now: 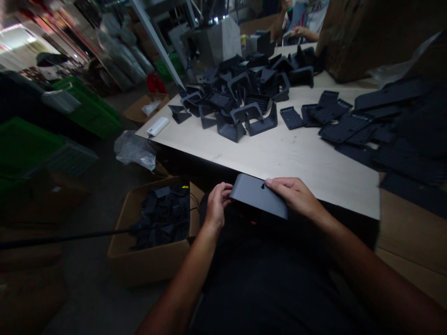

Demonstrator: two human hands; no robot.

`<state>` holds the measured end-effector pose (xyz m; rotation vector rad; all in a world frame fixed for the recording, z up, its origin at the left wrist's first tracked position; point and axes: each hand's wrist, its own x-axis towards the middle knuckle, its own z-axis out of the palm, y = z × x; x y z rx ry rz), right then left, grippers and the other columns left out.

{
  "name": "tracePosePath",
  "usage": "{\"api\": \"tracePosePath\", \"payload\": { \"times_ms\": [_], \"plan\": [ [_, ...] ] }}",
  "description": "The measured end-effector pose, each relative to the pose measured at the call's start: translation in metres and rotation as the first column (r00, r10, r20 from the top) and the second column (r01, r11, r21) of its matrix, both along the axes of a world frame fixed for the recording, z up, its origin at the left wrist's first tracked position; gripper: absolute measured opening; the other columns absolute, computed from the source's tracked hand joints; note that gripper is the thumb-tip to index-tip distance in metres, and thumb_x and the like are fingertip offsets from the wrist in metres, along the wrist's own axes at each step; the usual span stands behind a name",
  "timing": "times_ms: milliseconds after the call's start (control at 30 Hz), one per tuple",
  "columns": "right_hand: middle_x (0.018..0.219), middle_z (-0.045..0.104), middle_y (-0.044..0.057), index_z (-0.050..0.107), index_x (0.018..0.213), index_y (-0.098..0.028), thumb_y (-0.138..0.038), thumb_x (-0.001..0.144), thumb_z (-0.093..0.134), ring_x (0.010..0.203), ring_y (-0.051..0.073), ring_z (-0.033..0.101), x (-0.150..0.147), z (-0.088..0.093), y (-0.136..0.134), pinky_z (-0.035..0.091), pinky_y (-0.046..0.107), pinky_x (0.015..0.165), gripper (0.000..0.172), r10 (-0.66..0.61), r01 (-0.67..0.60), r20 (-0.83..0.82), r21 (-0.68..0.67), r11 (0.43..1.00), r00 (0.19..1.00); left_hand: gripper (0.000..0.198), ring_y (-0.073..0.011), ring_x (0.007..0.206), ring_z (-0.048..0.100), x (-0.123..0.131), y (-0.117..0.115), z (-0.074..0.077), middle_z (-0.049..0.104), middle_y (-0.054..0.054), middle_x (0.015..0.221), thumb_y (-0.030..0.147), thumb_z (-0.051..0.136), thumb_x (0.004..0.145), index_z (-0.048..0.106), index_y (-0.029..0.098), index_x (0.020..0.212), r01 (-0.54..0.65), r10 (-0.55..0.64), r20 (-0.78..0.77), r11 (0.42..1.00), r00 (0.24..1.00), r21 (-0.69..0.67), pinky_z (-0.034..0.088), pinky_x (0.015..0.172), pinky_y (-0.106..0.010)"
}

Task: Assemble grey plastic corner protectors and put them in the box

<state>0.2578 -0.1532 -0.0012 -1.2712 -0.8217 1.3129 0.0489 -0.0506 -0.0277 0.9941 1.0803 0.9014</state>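
A dark grey plastic housing (256, 195) with a small keyhole slot is held over my lap, just off the table's near edge. My left hand (218, 202) grips its rounded left end, fingers curled against it. On the opposite side my right hand (291, 193) holds the upper edge, the thumb lying by the slot and the other fingers mostly hidden behind the part. Similar dark housings (240, 121) lie heaped on the white table (251, 156) beyond. To their right are flat ribbed dark plates (345, 125).
Below the table's left side stands a cardboard box (150, 265) full of dark parts. A white power bank (158, 126) with a cable lies at the table's left corner. Larger dark panels (412, 125) are piled at the right. Another person's hand (303, 32) shows at the far side.
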Motion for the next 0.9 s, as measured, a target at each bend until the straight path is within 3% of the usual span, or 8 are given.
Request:
{"api": "tracePosePath", "payload": {
  "times_ms": [133, 200, 267, 367, 433, 600, 733, 900],
  "plan": [
    [0.079, 0.075, 0.005, 0.082, 0.094, -0.017, -0.061, 0.079, 0.082, 0.065, 0.017, 0.063, 0.0, -0.001, 0.007, 0.046, 0.026, 0.057, 0.047, 0.088, -0.088, 0.057, 0.0, 0.996, 0.994, 0.053, -0.0155, 0.059, 0.059, -0.001, -0.002, 0.015, 0.068, -0.004, 0.071, 0.068, 0.069, 0.083, 0.073, 0.016, 0.086, 0.381, -0.381, -0.007, 0.923, 0.924, -0.049, 0.041, 0.054, -0.025],
    [0.087, 0.078, 0.007, 0.083, 0.098, -0.018, -0.062, 0.082, 0.078, 0.071, 0.019, 0.067, 0.0, 0.0, 0.01, 0.049, 0.028, 0.062, 0.047, 0.046, -0.048, 0.08, 0.026, 0.999, 0.996, 0.047, -0.0128, 0.053, 0.052, 0.0, -0.003, 0.02, 0.063, -0.001, 0.064, 0.061, 0.079, 0.077, 0.072, 0.015, 0.079, 0.458, -0.459, -0.022, 0.887, 0.888, -0.061, 0.036, 0.05, -0.024],
    [0.096, 0.079, 0.008, 0.082, 0.101, -0.019, -0.061, 0.087, 0.074, 0.082, 0.022, 0.069, 0.003, 0.002, 0.01, 0.053, 0.031, 0.07, 0.045, -0.108, 0.086, 0.186, 0.125, 0.988, 0.977, 0.04, -0.012, 0.054, 0.052, 0.001, -0.003, 0.022, 0.062, 0.0, 0.064, 0.053, 0.083, 0.075, 0.073, 0.014, 0.079, 0.413, -0.413, -0.023, 0.911, 0.91, -0.019, 0.037, 0.051, -0.024],
    [0.103, 0.078, 0.008, 0.08, 0.105, -0.02, -0.056, 0.09, 0.074, 0.096, 0.024, 0.07, 0.01, 0.007, 0.004, 0.054, 0.036, 0.088, 0.04, -0.43, 0.313, 0.31, 0.361, 0.878, 0.848, 0.038, -0.0143, 0.063, 0.059, 0.004, -0.003, 0.019, 0.07, -0.003, 0.075, 0.051, 0.08, 0.079, 0.076, 0.015, 0.087, 0.158, -0.166, 0.074, 0.982, 0.983, 0.098, 0.046, 0.059, -0.026],
    [0.096, 0.078, 0.008, 0.079, 0.101, -0.019, -0.057, 0.089, 0.075, 0.091, 0.024, 0.07, 0.012, 0.01, -0.002, 0.054, 0.038, 0.089, 0.04, -0.503, 0.378, 0.269, 0.405, 0.833, 0.821, 0.039, -0.0173, 0.07, 0.064, 0.006, -0.005, 0.016, 0.074, -0.005, 0.085, 0.051, 0.079, 0.081, 0.078, 0.015, 0.095, 0.016, -0.04, 0.162, 0.989, 0.986, 0.147, 0.052, 0.064, -0.029],
    [0.081, 0.075, 0.008, 0.075, 0.085, -0.016, -0.07, 0.078, 0.08, 0.071, 0.018, 0.067, -0.004, 0.01, -0.006, 0.053, 0.031, 0.068, 0.055, -0.089, 0.095, -0.043, 0.151, 0.984, 0.995, 0.033, -0.0169, 0.075, 0.064, 0.009, -0.02, 0.017, 0.074, -0.003, 0.087, 0.049, 0.078, 0.085, 0.077, 0.018, 0.096, 0.077, -0.116, 0.126, 0.957, 0.985, 0.279, 0.052, 0.071, -0.029],
    [0.072, 0.066, 0.001, 0.07, 0.078, -0.018, -0.067, 0.079, 0.081, 0.065, 0.014, 0.06, -0.014, 0.009, -0.008, 0.05, 0.027, 0.064, 0.05, -0.062, 0.082, -0.108, 0.197, 0.977, 0.992, 0.035, -0.0215, 0.089, 0.069, 0.003, -0.025, 0.024, 0.077, -0.005, 0.095, 0.05, 0.077, 0.086, 0.077, 0.019, 0.102, 0.305, -0.331, 0.03, 0.899, 0.943, 0.315, 0.051, 0.081, -0.03],
    [0.101, 0.076, 0.006, 0.078, 0.105, -0.02, -0.052, 0.095, 0.07, 0.092, 0.023, 0.067, -0.024, 0.011, -0.02, 0.054, 0.035, 0.085, 0.035, 0.176, -0.245, 0.209, 0.376, 0.894, 0.962, 0.059, -0.0312, 0.099, 0.075, 0.007, -0.022, 0.045, 0.08, -0.012, 0.102, 0.069, 0.058, 0.089, 0.075, 0.016, 0.108, 0.32, -0.322, 0.237, 0.946, 0.917, 0.047, 0.056, 0.085, -0.038]
  ]
}}
